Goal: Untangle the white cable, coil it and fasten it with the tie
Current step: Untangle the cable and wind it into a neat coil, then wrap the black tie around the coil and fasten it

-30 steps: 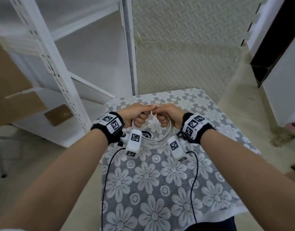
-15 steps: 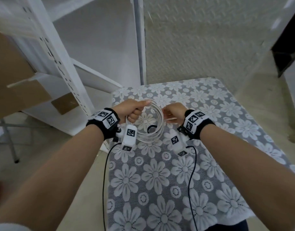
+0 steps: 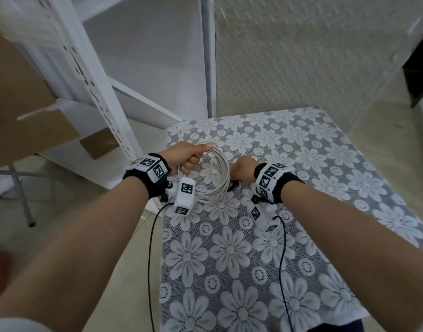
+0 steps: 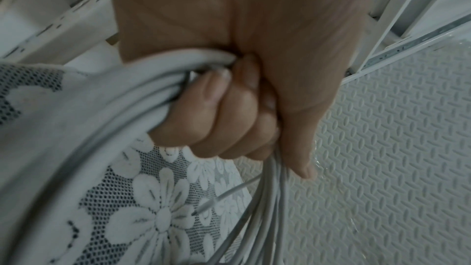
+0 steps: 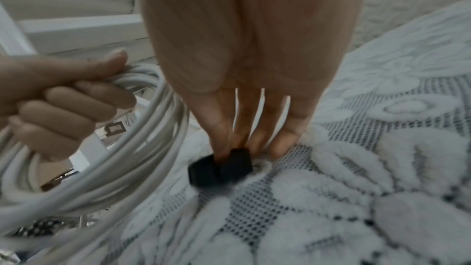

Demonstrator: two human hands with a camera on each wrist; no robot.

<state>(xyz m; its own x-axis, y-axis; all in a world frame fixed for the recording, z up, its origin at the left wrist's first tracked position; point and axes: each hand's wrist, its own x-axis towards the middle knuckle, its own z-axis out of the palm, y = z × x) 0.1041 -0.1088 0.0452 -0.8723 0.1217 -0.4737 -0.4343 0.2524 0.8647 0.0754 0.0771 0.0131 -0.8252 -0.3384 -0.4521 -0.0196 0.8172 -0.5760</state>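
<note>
Right hand: fingers reach down and pinch the black tie, which lies on the table under the fingertips. Tie looks small, light and floppy; best taken by one free end.

Left hand: fist closed round the white cable, coiled in several loops that hang beside the right hand. Cable looks smooth, springy and light; loops likely to fan out unless gripped where they bunch. A loose end pokes out past the fist.

One coiled white cable, one black tie, two hands, two wrist cameras, one flowered tablecloth, one white shelving rack.
</note>
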